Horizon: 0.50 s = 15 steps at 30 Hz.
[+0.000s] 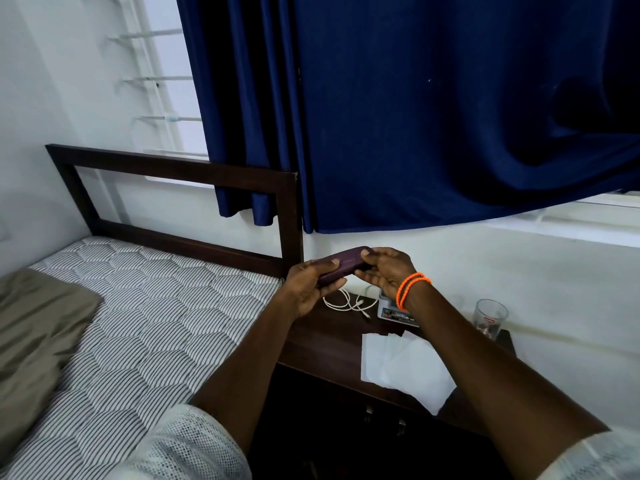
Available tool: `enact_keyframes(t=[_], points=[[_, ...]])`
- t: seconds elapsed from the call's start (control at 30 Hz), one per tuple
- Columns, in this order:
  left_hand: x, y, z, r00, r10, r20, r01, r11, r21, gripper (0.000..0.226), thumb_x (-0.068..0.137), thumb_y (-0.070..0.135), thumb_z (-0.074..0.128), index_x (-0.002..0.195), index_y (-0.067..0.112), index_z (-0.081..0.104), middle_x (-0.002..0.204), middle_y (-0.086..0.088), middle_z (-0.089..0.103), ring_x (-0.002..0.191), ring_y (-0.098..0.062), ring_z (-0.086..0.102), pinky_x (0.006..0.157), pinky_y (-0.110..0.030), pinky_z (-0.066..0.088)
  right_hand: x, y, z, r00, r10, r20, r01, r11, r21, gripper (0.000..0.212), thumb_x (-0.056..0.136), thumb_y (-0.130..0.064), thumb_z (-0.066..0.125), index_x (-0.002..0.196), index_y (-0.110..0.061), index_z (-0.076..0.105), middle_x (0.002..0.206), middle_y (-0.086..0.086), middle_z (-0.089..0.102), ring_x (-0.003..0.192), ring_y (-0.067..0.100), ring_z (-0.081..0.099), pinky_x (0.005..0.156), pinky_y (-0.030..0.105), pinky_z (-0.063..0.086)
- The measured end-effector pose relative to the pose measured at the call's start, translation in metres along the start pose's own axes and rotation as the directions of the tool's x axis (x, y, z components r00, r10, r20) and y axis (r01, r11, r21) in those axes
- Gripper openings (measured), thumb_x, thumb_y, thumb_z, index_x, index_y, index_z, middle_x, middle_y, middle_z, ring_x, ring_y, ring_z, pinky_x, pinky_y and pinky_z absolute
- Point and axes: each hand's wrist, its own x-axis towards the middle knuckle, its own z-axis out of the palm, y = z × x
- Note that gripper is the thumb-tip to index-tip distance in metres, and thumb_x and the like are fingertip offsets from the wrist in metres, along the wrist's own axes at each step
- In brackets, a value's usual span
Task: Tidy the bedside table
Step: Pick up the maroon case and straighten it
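Observation:
I hold a dark purple case (343, 265) above the back of the dark wooden bedside table (325, 344). My left hand (308, 289) grips its left end from below, and my right hand (388, 271), with orange bands on the wrist, grips its right end. On the table lie a coiled white cable (346, 301), a small white box (393, 311) partly hidden by my right wrist, several white paper sheets (398, 362) and a clear drinking glass (488, 318) at the far right.
A bed with a striped mattress (145, 323) and an olive pillow (34, 334) lies to the left, with a dark headboard (180, 188). A navy curtain (415, 116) hangs over the white wall. Drawer handles (384, 419) show below the tabletop.

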Motion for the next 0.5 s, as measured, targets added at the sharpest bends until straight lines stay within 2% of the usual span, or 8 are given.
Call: enact_keyframes(t=[0.1, 0.2, 0.27, 0.37, 0.43, 0.5], points=[[0.002, -0.003, -0.007, 1.000, -0.006, -0.010, 0.006, 1.000, -0.005, 0.037, 0.079, 0.004, 0.083, 0.109, -0.009, 0.066, 0.110, -0.024, 0.069, 0.087, -0.029, 0.077, 0.066, -0.032, 0.063, 0.004, 0.008, 0.002, 1.000, 0.012, -0.009, -0.012, 1.000, 0.007, 0.030, 0.087, 0.002, 0.071, 0.114, 0.000, 0.058, 0.104, 0.027, 0.068, 0.083, 0.035, 0.070, 0.059, 0.036, 0.062], [0.005, -0.007, -0.015, 1.000, -0.025, -0.010, 0.025, 1.000, 0.017, 0.041, 0.078, 0.003, 0.083, 0.114, -0.005, 0.065, 0.116, -0.023, 0.068, 0.095, -0.031, 0.075, 0.069, -0.033, 0.063, 0.010, 0.017, 0.002, 1.000, 0.021, -0.004, -0.021, 1.000, -0.020, 0.023, 0.088, 0.001, 0.071, 0.108, -0.002, 0.060, 0.108, 0.025, 0.068, 0.086, 0.035, 0.071, 0.073, 0.041, 0.063], [0.006, -0.013, -0.020, 0.999, -0.030, -0.013, 0.031, 0.996, 0.087, 0.048, 0.075, -0.002, 0.084, 0.118, 0.000, 0.062, 0.120, -0.019, 0.066, 0.105, -0.032, 0.071, 0.073, -0.035, 0.063, 0.015, 0.026, 0.002, 1.000, 0.027, -0.010, -0.028, 0.999, -0.040, 0.030, 0.088, 0.001, 0.070, 0.117, 0.000, 0.060, 0.113, 0.025, 0.068, 0.091, 0.034, 0.070, 0.079, 0.043, 0.062], [0.010, -0.027, -0.028, 0.998, 0.035, -0.052, -0.016, 0.945, 0.326, 0.057, 0.069, -0.008, 0.084, 0.119, 0.008, 0.060, 0.120, -0.015, 0.066, 0.107, -0.029, 0.069, 0.080, -0.040, 0.064, 0.021, 0.046, 0.005, 0.998, 0.044, -0.051, -0.048, 0.996, -0.070, 0.035, 0.091, 0.001, 0.066, 0.125, 0.000, 0.057, 0.118, 0.023, 0.065, 0.096, 0.033, 0.067, 0.074, 0.039, 0.061], [0.014, -0.038, -0.035, 0.985, 0.142, -0.099, -0.068, 0.843, 0.534, 0.059, 0.065, -0.003, 0.087, 0.116, 0.012, 0.062, 0.114, -0.013, 0.069, 0.102, -0.027, 0.071, 0.081, -0.040, 0.064, 0.027, 0.062, 0.008, 0.995, 0.064, -0.078, -0.069, 0.996, -0.062, 0.032, 0.093, 0.001, 0.064, 0.124, -0.002, 0.056, 0.118, 0.022, 0.063, 0.097, 0.034, 0.064, 0.069, 0.036, 0.059], [0.016, -0.047, -0.043, 0.962, 0.246, -0.116, -0.107, 0.734, 0.670, 0.058, 0.062, 0.006, 0.091, 0.113, 0.014, 0.065, 0.106, -0.007, 0.072, 0.092, -0.022, 0.072, 0.076, -0.032, 0.063, 0.032, 0.078, 0.011, 0.991, 0.082, -0.102, -0.088, 0.995, -0.054, 0.033, 0.092, 0.003, 0.064, 0.122, -0.005, 0.055, 0.116, 0.024, 0.064, 0.095, 0.034, 0.064, 0.066, 0.035, 0.057]])
